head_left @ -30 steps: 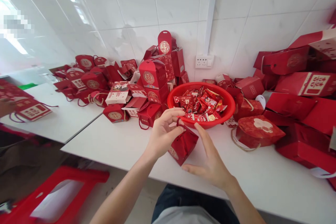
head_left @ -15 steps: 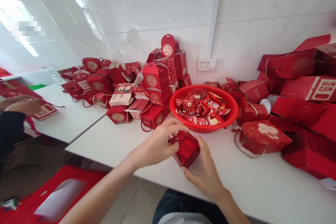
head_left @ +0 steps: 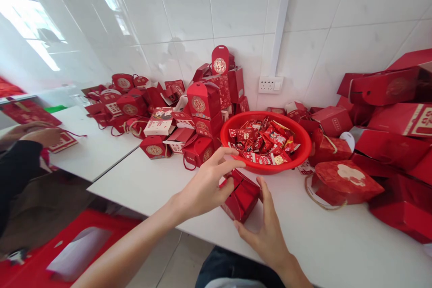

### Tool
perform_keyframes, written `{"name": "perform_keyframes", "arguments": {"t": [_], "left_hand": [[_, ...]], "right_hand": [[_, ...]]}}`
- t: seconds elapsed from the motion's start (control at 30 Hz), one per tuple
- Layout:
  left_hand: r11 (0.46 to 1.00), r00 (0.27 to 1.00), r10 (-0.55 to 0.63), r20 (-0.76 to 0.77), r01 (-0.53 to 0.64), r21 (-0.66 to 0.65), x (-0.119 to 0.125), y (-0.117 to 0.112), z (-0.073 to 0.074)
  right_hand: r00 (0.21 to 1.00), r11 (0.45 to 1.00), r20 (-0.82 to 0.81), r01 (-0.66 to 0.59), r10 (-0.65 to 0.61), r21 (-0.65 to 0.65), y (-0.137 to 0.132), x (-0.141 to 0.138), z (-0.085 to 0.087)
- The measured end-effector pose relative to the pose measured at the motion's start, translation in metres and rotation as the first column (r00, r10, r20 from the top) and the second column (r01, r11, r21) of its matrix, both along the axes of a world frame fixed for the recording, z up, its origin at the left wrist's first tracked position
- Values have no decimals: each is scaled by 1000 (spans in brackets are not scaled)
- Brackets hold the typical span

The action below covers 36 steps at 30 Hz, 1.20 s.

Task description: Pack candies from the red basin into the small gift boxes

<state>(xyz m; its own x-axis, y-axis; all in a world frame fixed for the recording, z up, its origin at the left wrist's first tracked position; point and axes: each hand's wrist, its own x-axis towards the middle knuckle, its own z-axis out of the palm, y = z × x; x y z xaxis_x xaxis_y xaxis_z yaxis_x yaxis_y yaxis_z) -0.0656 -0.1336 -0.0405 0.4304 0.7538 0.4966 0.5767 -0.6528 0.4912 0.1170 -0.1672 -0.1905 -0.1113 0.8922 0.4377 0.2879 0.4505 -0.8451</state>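
Observation:
A small red gift box sits on the white table in front of me, its top flaps folded inward with a dark slit between them. My right hand holds it from the right side, thumb at the near corner and fingers at the far right edge. Over the box's left side hovers my left hand, thumb and fingers apart, the thumb close to the flaps. Whether that thumb touches the card is hard to see. Just behind the box stands a red plastic basket of wrapped sweets.
Stacked red gift boxes fill the table's back left. More boxes are heaped at the right, some with rope handles. At far left another person's hands work at a red box. A wall socket sits behind the basket.
The box's flaps have come inward over its opening, where the inside showed before. My left hand's fingers have spread and lifted slightly. My right hand stays at the box's side.

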Motion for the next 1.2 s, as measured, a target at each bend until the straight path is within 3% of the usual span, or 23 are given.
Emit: {"name": "perform_keyframes", "arguments": {"t": [0.13,0.3,0.57,0.77,1.03,1.2], "left_hand": [[999,999,31,-24,-30,46,-8,-1,-5],[988,995,83,51,-88,123,-14,-4,2],[953,956,263,131,-279,122,-42,0,8],[889,872,437,219,-456,38,-69,0,7],[866,852,500,158,-486,-118,-97,1,-7],[836,819,548,172,-527,-151,-100,-11,-14]], "right_hand": [[1000,999,0,-15,15,-30,0,-3,-4],[999,999,38,-32,33,-24,1,-3,-6],[1000,1000,19,-15,16,-26,-1,-1,-11],[999,998,45,-18,21,-60,-3,-1,-7],[997,998,70,-20,24,-53,-2,3,-4],[999,999,36,12,-10,-44,-2,0,-8]]}}
